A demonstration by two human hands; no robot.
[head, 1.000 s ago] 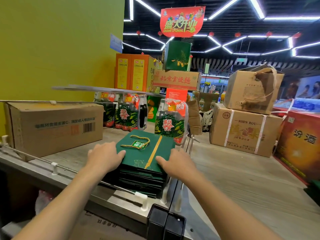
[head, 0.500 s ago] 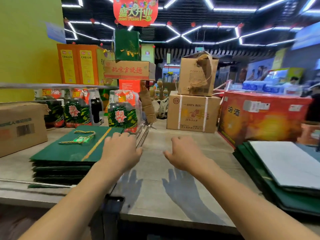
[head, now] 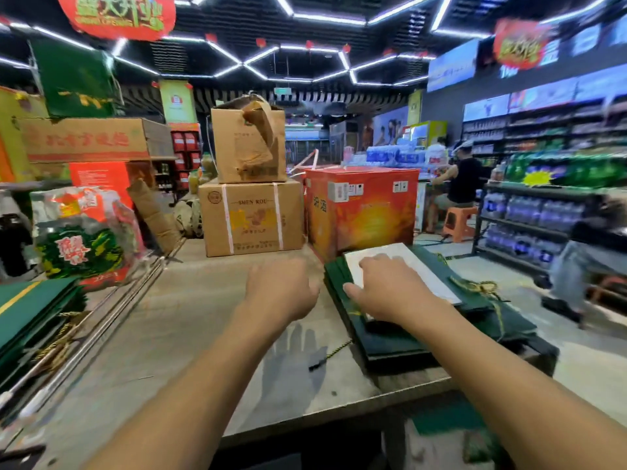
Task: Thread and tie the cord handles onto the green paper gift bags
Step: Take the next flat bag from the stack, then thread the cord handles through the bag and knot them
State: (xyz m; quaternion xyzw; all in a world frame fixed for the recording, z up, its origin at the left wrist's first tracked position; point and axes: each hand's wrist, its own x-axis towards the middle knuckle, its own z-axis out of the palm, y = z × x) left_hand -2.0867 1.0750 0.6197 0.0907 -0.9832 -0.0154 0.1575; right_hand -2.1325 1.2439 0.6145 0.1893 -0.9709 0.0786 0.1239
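Item 1, right grip (head: 390, 288): slack, fingers laid flat on the white sheet (head: 420, 266) that tops the right-hand stack of green bags (head: 400, 340). It clasps nothing.
Item 2, left grip (head: 281, 290): above the worktop (head: 176, 334), just beside that stack, fingers loosely curled, empty.
Item 3, cords: one bundle (head: 475, 286) lies on the stack beyond the sheet, and one loose cord (head: 330, 352) trails from the stack's near edge.
Item 4, left-hand stack (head: 27, 310): corded, I judge finished.
Step in hand, as I read it: fetching the next bag. Next I need the top bag drawn to the middle and one cord pinched for threading.
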